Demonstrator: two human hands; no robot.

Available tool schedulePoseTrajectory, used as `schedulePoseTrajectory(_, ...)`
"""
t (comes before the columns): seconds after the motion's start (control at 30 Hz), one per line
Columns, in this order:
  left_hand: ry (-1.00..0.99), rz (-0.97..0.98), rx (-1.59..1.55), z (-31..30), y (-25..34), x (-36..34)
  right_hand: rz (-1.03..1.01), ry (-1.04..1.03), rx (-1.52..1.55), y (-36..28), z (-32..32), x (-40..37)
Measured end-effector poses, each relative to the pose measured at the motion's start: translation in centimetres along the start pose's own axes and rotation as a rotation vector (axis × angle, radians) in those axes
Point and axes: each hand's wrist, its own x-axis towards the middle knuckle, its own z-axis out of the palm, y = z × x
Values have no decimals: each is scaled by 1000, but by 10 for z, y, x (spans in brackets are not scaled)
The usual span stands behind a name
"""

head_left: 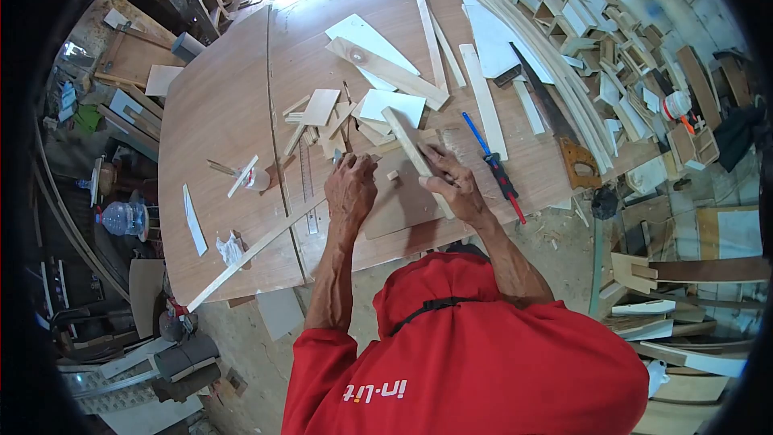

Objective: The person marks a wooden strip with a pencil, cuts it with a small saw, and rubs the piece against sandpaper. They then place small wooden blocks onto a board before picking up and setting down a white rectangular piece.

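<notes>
My left hand (352, 187) is closed over the upper end of a long thin wooden strip (250, 256), which slants down to the table's near left edge. A small greyish tip (336, 156) shows beside its fingers; I cannot make out what it belongs to. My right hand (457, 185) grips a wooden bar (409, 142), tilted across a thin brown board (403, 221). Between the hands is a small wooden block (393, 176). Just beyond them lie a white panel piece (394, 106) and a pile of small wooden offcuts (330, 133).
A metal ruler (307, 189) lies left of my left hand, with a white cup (258, 180) farther left. To the right are a blue, black and red tool (501, 173) and a handsaw (580, 163). Long strips (555, 52) and stacked wooden pieces (604, 24) line the right side.
</notes>
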Motion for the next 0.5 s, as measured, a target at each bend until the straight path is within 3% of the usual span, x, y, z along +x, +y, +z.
schedulePoseTrajectory(0.07, -8, -6, 52, -3, 13, 1, -308, 136, -358, -7, 5, 0)
schedulePoseTrajectory(0.1, -15, -14, 97, -3, 20, 3, -311, 143, -359, -11, 7, -2)
schedulePoseTrajectory(0.17, -18, -2, 92, -2, 27, 2, -367, 126, -852, -23, 11, -6)
schedulePoseTrajectory(0.2, 38, 34, 16, -1, 28, -2, -239, 127, -861, -31, 10, -4)
schedulePoseTrajectory(0.23, 98, 73, -58, 0, 29, -3, -239, 131, -862, -25, 3, 6)
schedulePoseTrajectory(0.3, 96, 90, -84, -6, 35, -5, -172, 277, -648, -3, -7, 19)
schedulePoseTrajectory(0.33, 113, 101, -110, -8, 37, -3, -110, 246, -385, 2, -11, 19)
schedulePoseTrajectory(0.37, 113, 100, -109, -9, 37, -3, -110, 244, -385, 7, -17, 18)
schedulePoseTrajectory(0.43, 71, 104, -175, -6, 41, -1, 182, -106, 653, -2, -24, 14)
schedulePoseTrajectory(0.5, 47, 105, -167, -6, 50, 0, 116, -64, 701, -2, -14, 7)
